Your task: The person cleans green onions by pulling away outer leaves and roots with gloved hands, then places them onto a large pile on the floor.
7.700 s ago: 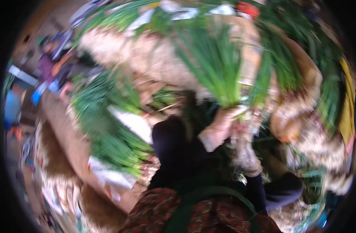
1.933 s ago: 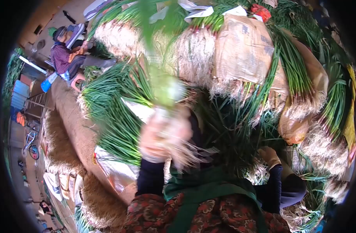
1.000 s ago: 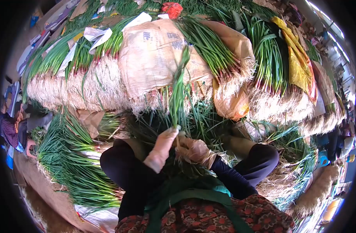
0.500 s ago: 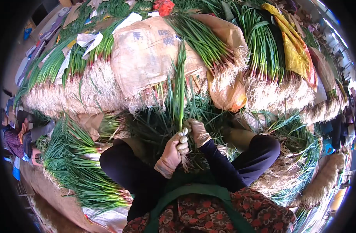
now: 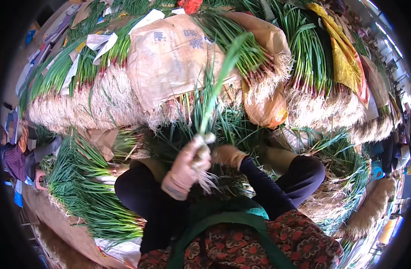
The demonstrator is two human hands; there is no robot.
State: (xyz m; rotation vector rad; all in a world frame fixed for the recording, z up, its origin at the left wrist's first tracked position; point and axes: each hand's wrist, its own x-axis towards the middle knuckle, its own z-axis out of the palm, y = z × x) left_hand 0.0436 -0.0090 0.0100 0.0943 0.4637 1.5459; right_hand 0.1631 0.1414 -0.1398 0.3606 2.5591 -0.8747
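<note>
My left hand, in a pale glove, is closed round the lower stems of a green onion. Its blurred leaves point up and to the right, and its whitish roots hang below the fist. My right hand, also gloved, is just to the right, apart from the stem; its fingers curl toward dark leaves and their tips are hidden. Loose green leaves lie between my crossed legs and the stacked bundles in front.
A tan sack covers part of a long row of onion bundles. More onions lie at the left. A yellow sack drapes over bundles at the right. Another person sits at the far left.
My hands have moved apart. My left hand has shifted left and up with the onion, whose leaves now tilt right. My right hand has dropped slightly from the stem.
</note>
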